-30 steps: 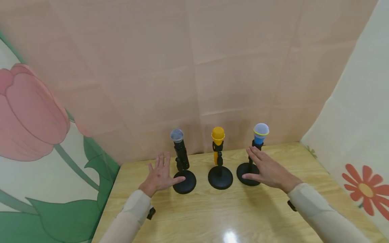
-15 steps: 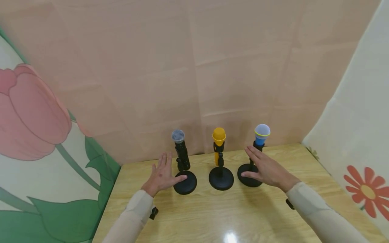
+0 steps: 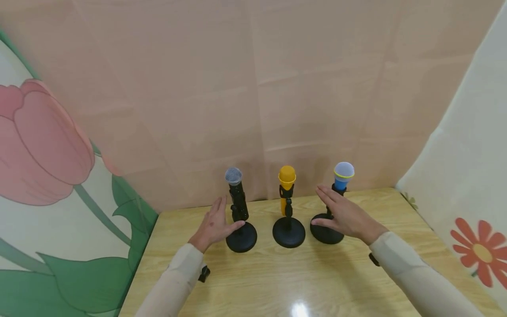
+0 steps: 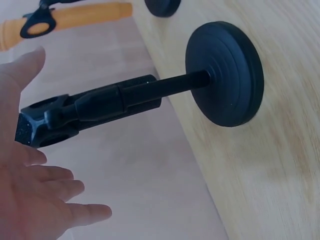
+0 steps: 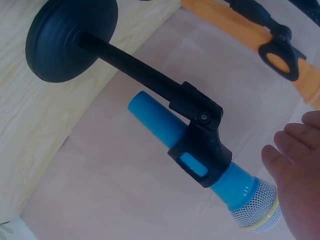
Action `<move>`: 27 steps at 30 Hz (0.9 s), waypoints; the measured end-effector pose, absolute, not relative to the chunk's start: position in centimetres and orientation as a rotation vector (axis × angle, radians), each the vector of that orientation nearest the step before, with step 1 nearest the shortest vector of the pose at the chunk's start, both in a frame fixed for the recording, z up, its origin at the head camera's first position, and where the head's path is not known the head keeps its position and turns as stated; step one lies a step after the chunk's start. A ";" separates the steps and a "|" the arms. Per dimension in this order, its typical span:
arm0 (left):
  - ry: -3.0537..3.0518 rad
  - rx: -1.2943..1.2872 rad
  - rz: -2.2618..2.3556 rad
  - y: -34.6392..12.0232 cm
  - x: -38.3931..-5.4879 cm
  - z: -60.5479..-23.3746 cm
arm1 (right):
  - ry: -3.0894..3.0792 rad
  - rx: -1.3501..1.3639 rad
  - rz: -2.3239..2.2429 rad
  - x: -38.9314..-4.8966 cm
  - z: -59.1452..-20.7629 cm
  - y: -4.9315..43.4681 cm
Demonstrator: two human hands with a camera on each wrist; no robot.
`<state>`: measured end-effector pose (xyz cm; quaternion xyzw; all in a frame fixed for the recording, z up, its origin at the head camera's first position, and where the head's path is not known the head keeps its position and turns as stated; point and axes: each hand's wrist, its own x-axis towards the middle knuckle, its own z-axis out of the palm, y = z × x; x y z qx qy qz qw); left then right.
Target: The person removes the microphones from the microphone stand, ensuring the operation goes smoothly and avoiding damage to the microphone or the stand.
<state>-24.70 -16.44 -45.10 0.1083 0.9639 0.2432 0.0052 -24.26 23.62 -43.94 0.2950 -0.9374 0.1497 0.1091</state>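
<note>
Three microphones stand in black stands along the back of the wooden table. On the left is a black microphone [image 3: 238, 200] with a silver mesh head; its stand has a round base [image 4: 227, 75]. A yellow microphone [image 3: 287, 176] is in the middle. To the right is a blue microphone [image 5: 235, 185] with a pale mesh head and a yellow ring. My left hand [image 3: 214, 226] hovers beside the black microphone, fingers extended, holding nothing. My right hand [image 3: 346, 215] is held in front of the blue microphone's stand [image 5: 145, 72], fingers straight, also holding nothing.
The wooden table [image 3: 257, 281] meets a pinkish cloth backdrop [image 3: 198, 110] right behind the stands. A cloth printed with a large tulip [image 3: 51, 136] hangs on the left. Another, with a red flower [image 3: 481, 253], hangs on the right.
My left hand has shifted slightly right, closer to the black microphone. My right hand has drifted slightly left. The stands stay where they were; the view has shifted a little.
</note>
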 end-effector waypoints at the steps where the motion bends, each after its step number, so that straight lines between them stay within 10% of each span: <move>1: 3.015 0.336 0.777 -16.4 -24.7 -45.1 | -2.756 0.869 0.444 -24.3 -43.9 23.5; 27: 2.934 0.213 1.315 -15.5 -26.3 -45.1 | -2.843 0.809 0.765 -23.9 -42.8 21.3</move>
